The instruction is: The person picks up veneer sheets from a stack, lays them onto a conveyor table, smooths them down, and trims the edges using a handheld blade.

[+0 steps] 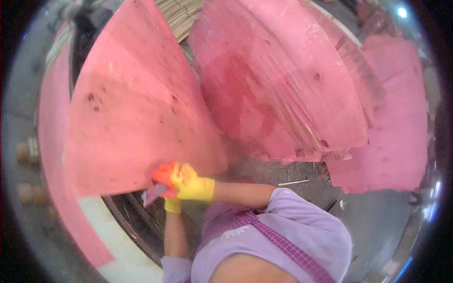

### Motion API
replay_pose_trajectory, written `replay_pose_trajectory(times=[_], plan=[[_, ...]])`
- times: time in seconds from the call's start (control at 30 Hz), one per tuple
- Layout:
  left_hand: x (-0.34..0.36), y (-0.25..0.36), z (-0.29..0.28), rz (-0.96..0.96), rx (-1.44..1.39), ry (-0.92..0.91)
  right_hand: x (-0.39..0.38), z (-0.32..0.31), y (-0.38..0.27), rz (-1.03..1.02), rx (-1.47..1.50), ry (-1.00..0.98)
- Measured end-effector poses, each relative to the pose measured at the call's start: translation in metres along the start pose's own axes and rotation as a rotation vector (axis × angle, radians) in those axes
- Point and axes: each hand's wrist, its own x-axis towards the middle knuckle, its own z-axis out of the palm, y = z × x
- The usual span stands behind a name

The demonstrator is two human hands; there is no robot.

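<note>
Grip: right hand (191, 183) and left hand (171, 193) together at the lower left of centre, the right covering most of the left; a short mauve-grey piece (154, 194) juts out on their left side, but which hand holds it, and how tightly each is closed, cannot be told.
Gloves: both yellow at the cuff; bright orange shows about the fingers.
Mauve-grey piece: flat-looking, slanting down and left, blurred; its kind is unclear.
Forearms: bare, the right coming in from the right, the left rising from the lower edge.
Nearest sheet: a large pink sheet (137, 108) with dark knot marks spreads up and away from the gloves, its lower edge passing behind them; contact is unclear.
Clothing: lavender top (306, 212) with a purple checked strap (290, 247).
Layered sheets: a pink stack (278, 80) just right of the large sheet, its lower edges ragged and split.
Left edge: a long pink strip (54, 165) curving down beside a white surface (125, 262).
Far right: another pink sheet (391, 122), partly behind the stack.
Top: pale ribbed layers (180, 16) between the large sheet and the stack.
Below the stack: grey floor (271, 172) with a thin pale stick (292, 182).
</note>
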Motion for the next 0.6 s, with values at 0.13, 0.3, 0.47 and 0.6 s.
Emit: replay_pose_trajectory(times=[0.13, 0.3, 0.47, 0.6], plan=[[-0.002, 0.035, -0.027, 0.127, 0.044, 0.004, -0.01, -0.001, -0.007, 0.478, 0.925, -0.046], [0.004, 0.104, -0.077, 0.38, 0.623, 0.175, -0.068, 0.065, 0.067, 0.832, 1.161, 0.27], [-0.024, 0.166, -0.13, 0.284, 0.531, 0.213, -0.117, 0.143, 0.1, 1.1, 1.252, 0.093], [-0.064, 0.203, -0.172, 0.287, 0.684, 0.254, -0.134, 0.209, 0.119, 1.176, 1.435, 0.091]])
